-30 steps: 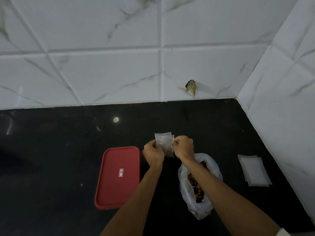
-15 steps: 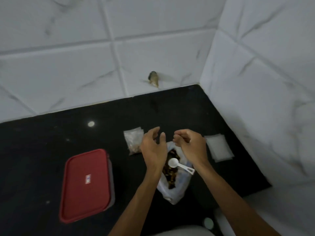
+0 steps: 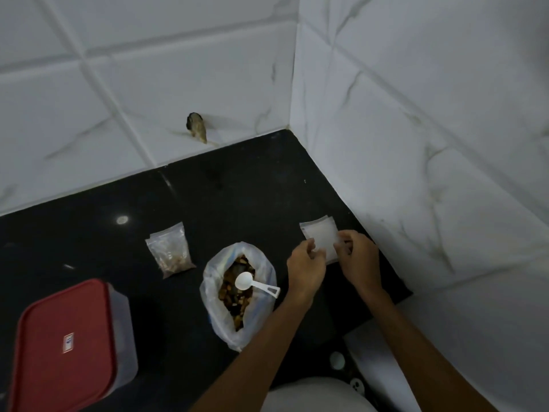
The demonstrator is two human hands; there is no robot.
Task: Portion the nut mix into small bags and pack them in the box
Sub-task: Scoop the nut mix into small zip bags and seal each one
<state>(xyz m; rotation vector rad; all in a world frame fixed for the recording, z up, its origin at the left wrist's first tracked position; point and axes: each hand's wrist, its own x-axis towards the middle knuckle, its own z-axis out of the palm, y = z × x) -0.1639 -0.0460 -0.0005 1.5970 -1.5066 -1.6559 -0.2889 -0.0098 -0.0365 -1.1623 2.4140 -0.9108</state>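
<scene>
I look down from the head camera at a black counter (image 3: 89, 233) set into a corner of white marbled wall tiles (image 3: 416, 114). Both hands are close together at the far right of the counter, near the side wall. The left hand (image 3: 306, 263) has its thumb and curled fingers pinching the left edge of a stack of empty small bags (image 3: 319, 233), and the right hand (image 3: 358, 260) has its curled fingers on the stack's right edge. I cannot tell whether they hold one bag or several. Just left of the hands, a large clear bag (image 3: 219, 325) lies open with the brown nut mix (image 3: 234, 301) inside. A white plastic scoop (image 3: 246, 282) rests on the nuts, its handle pointing right over the bag's rim. Further left, one filled small bag (image 3: 172, 251) lies flat on the counter, apart from the large bag. At the lower left stands the clear box (image 3: 124, 337) with its red lid (image 3: 65, 343) on, well apart from both hands.
</scene>
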